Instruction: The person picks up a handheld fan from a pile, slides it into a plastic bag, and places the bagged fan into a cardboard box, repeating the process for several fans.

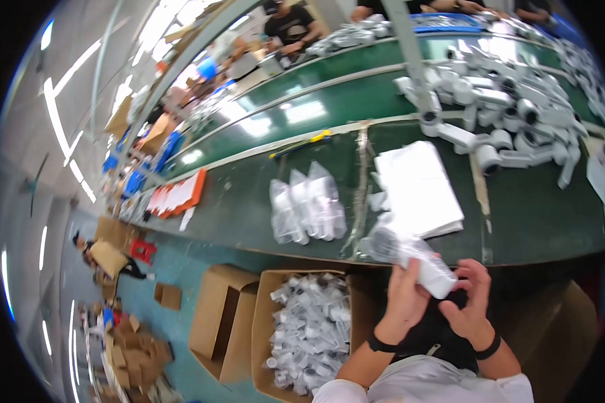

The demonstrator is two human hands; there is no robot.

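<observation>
Fingers of left hand (407, 295) wrapped on bagged white part (435, 274); right hand (465, 299) parted, half-curled at its end, contact unclear. Part held by bench (235, 218) edge, near white sheets (420, 191); could be dropped if slick film slips.

We find passage at the front right corner of the worktop (544, 221); white sheets (421, 188) obstruct leftward, grey tubular parts (492, 96) rearward.

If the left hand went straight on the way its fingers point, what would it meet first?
Past the bagged white part it holds, the left hand would probably meet the flat white stack on the table, though the hand's height is unclear.
</observation>
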